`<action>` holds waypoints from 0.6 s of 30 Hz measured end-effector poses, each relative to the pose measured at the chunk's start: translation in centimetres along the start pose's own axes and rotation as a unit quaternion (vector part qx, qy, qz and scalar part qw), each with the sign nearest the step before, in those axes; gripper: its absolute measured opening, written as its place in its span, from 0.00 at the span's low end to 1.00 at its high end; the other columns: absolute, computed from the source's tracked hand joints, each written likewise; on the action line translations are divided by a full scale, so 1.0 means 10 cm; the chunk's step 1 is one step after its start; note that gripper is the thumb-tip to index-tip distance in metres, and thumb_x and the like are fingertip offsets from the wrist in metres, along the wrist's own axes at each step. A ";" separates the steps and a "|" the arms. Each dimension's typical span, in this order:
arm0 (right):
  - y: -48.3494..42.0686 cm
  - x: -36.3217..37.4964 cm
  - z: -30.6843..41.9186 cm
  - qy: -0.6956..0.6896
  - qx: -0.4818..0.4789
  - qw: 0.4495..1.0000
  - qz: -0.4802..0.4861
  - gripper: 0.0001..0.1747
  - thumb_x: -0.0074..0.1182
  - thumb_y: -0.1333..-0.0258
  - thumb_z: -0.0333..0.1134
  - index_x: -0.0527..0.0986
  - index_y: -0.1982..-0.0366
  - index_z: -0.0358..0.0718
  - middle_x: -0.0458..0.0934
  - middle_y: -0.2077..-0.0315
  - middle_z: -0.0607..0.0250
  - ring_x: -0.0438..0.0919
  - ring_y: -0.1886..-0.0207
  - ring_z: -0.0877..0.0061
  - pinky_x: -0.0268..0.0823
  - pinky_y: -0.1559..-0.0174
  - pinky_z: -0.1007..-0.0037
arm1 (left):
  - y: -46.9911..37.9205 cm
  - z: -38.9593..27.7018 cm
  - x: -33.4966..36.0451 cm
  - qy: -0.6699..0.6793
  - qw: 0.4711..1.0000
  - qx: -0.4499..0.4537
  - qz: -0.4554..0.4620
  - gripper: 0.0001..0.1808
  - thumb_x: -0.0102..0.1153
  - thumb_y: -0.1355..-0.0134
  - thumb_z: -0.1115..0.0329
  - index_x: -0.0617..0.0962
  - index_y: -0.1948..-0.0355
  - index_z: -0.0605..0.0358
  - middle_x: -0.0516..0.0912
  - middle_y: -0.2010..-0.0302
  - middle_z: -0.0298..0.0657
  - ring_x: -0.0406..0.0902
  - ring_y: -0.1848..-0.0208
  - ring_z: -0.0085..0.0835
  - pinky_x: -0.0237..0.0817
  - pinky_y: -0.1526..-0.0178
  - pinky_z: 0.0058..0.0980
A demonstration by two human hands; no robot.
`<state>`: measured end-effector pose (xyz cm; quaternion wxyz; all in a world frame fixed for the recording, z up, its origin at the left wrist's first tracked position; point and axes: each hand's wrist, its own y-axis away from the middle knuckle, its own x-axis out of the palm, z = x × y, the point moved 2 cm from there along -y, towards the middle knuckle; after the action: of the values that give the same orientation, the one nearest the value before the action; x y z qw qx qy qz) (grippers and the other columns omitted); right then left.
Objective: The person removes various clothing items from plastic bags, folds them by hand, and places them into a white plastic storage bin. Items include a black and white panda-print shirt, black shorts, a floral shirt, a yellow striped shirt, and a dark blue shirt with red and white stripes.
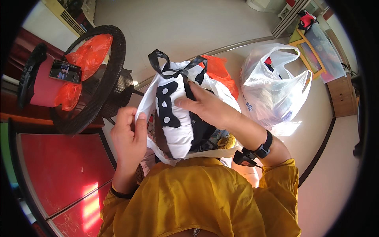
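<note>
A white plastic bag (165, 160) stands wide at its mouth in front of me. My left hand (129, 142) pinches the bag's left edge between thumb and fingers. Inside the bag lies a folded white cloth item (177, 118) with a black patch and white dots, beside dark folded cloth (204, 126) and a yellow knitted piece (226, 141). My right hand (204, 103) rests over the folded things, its thumb on the white cloth and its fingertips at the dark cloth; whether it grips anything is unclear. Black straps (177, 71) loop at the far end.
A stuffed white plastic bag (266, 97) stands on the floor to the right, and a red plastic bag (220, 74) lies behind the near one. At left are a round black woven rim (118, 59), a phone (65, 71) and a red-topped surface (65, 166). A clear storage box (325, 53) stands far right.
</note>
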<state>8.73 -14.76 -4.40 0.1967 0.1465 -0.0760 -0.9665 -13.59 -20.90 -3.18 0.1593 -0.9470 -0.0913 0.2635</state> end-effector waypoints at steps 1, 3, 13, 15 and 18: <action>-0.04 0.14 0.03 -0.099 -0.026 0.995 0.020 0.36 0.59 0.35 0.46 0.65 0.42 0.21 0.79 0.55 0.44 0.77 0.52 0.67 0.69 0.46 0.68 | -0.01 -0.02 0.02 -0.036 0.999 0.007 0.010 0.07 0.61 0.30 0.71 0.75 0.60 0.61 0.74 0.80 0.37 0.68 0.79 0.19 0.59 0.76 0.24; -0.02 0.31 0.05 -0.021 -0.087 0.996 -0.030 0.42 0.63 0.37 0.44 0.57 0.37 0.22 0.80 0.58 0.36 0.82 0.53 0.52 0.72 0.47 0.60 | -0.02 -0.07 0.05 -0.033 0.998 0.046 0.008 0.06 0.61 0.31 0.72 0.76 0.60 0.60 0.73 0.80 0.36 0.66 0.81 0.22 0.59 0.76 0.25; -0.21 0.70 -0.20 0.299 -0.169 0.938 -0.047 0.20 0.59 0.43 0.41 0.74 0.56 0.34 0.85 0.67 0.52 0.86 0.67 0.55 0.78 0.67 0.60 | 0.01 -0.20 0.45 0.001 0.988 0.136 0.067 0.07 0.62 0.34 0.75 0.76 0.57 0.61 0.79 0.77 0.45 0.77 0.79 0.40 0.67 0.75 0.34; -0.11 0.61 -0.12 0.266 -0.188 0.945 0.029 0.19 0.60 0.45 0.39 0.76 0.61 0.28 0.84 0.66 0.47 0.85 0.67 0.51 0.78 0.68 0.61 | 0.00 -0.22 0.47 0.016 0.988 0.138 0.067 0.06 0.60 0.32 0.76 0.75 0.58 0.61 0.77 0.80 0.40 0.73 0.82 0.31 0.64 0.77 0.29; 0.17 0.50 -0.07 0.239 -0.203 0.945 0.096 0.09 0.57 0.44 0.32 0.77 0.67 0.32 0.84 0.67 0.51 0.84 0.64 0.54 0.76 0.65 0.58 | 0.00 -0.21 0.44 0.034 0.988 0.143 0.048 0.08 0.61 0.35 0.77 0.76 0.57 0.60 0.80 0.76 0.42 0.79 0.79 0.35 0.69 0.74 0.30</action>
<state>5.21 -18.41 -5.95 0.3269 0.3222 0.1570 -0.8745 -8.71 -20.31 -3.55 0.2837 -0.9260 -0.0015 0.2492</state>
